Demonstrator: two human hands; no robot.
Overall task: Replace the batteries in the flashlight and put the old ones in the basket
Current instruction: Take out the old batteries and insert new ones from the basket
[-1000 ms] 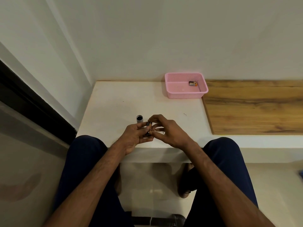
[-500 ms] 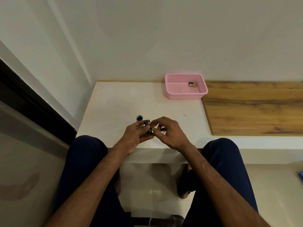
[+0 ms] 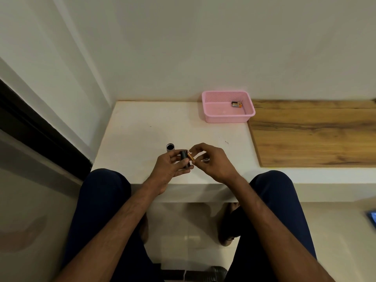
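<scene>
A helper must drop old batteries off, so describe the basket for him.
Find the white counter against the wall. At its far right corner, beside the wooden board, sits the pink basket, the only pink, perforated thing there.

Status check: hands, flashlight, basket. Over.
Left hand grips black flashlight part. Right hand pinches battery at its end. Used batteries in pink basket. Nothing blocking.

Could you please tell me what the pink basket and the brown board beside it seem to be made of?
The basket looks like moulded plastic: uniform matte pink, with finely perforated walls. The board looks like wood or a wood-look laminate: streaky brown grain and a smooth satin surface. I cannot tell which of the two it is.
</scene>
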